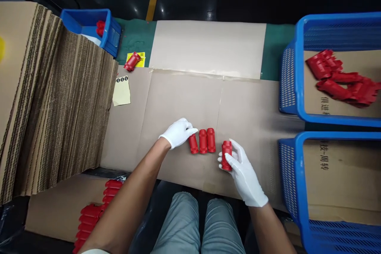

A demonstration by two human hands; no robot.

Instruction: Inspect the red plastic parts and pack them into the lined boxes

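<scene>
Three red ribbed plastic sleeves lie side by side on the cardboard in front of me. My left hand (179, 132), in a white glove, has thumb and fingers closed around the top end of the leftmost red plastic sleeve (193, 145). Touching each other just to its right are the middle sleeve (203, 141) and the right sleeve (210, 140). Apart from this row, my gloved right hand (244, 174) grips another red plastic sleeve (226, 154) between thumb and fingers, held nearly upright in the view.
Tall stacked cardboard sheets (71, 95) border the left side. Two blue crates stand right: the far crate (299, 67) holds several red parts, the near crate (297, 174) a cardboard liner. A blue bin (114, 33), a single red sleeve (132, 61) and a paper note (122, 92) are back left.
</scene>
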